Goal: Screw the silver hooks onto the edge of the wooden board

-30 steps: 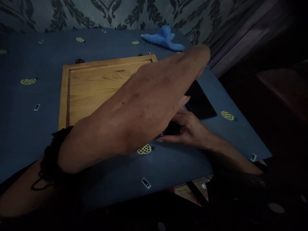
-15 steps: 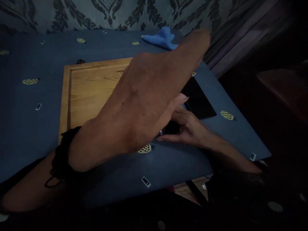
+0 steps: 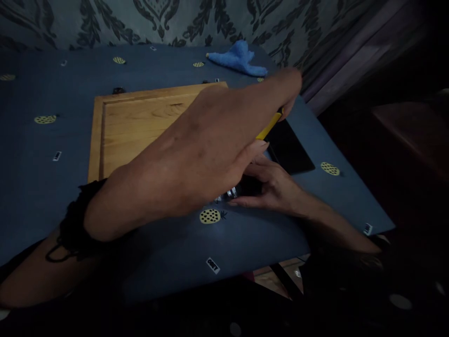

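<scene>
My left hand [image 3: 196, 150], a black band round its wrist, reaches across the middle of the view with its fingers closed. A yellow handle-like piece with a dark end [image 3: 270, 127] sticks out from under these fingers; the rest of it is hidden. Below and to the right, my right hand [image 3: 277, 185] is curled low at the table, thumb toward me, round a dark object with shiny silver parts [image 3: 231, 192]. My left hand covers much of that object, and its kind is not clear.
A wooden board with a raised rim [image 3: 96, 140] lies behind my left hand on the blue pineapple-print table cover [image 3: 168, 267]. A flat black slab [image 3: 293, 147] lies right of my hands. A crumpled blue cloth [image 3: 238, 58] is near the patterned wall.
My left hand has turned and its raised fingers have come down, so the yellow piece and more silver parts show. My right hand stays almost in place.
</scene>
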A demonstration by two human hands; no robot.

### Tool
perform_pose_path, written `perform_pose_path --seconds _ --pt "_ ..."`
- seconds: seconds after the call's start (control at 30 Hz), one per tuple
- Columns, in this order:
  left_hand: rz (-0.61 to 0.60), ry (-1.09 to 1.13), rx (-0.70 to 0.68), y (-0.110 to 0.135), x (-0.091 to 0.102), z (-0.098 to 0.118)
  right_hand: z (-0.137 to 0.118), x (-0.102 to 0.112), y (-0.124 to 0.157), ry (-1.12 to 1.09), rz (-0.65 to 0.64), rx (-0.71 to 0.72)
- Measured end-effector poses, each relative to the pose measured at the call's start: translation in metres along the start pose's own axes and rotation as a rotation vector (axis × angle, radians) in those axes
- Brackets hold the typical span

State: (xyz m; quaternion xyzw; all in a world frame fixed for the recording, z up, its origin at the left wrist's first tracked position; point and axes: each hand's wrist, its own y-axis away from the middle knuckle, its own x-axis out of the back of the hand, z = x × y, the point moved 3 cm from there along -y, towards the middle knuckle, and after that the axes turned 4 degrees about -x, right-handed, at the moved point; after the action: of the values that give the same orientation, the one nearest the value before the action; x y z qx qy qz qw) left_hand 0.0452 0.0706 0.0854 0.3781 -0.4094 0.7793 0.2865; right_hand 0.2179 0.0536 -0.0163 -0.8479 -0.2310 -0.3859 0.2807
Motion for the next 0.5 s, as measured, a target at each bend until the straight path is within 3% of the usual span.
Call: perform_pose_path --seconds 0.33,0.5 --pt "0.224 0.009 0.045 0.0018 -0.0090 0.0071 0.0026 -0.0006 0.0010 -0.006 0.027 0.017" --pt "0.163 0.104 0.041 0.0007 -0.0065 0.0095 0.0022 -0.0009 0.0004 -0.006 0.033 0.037"
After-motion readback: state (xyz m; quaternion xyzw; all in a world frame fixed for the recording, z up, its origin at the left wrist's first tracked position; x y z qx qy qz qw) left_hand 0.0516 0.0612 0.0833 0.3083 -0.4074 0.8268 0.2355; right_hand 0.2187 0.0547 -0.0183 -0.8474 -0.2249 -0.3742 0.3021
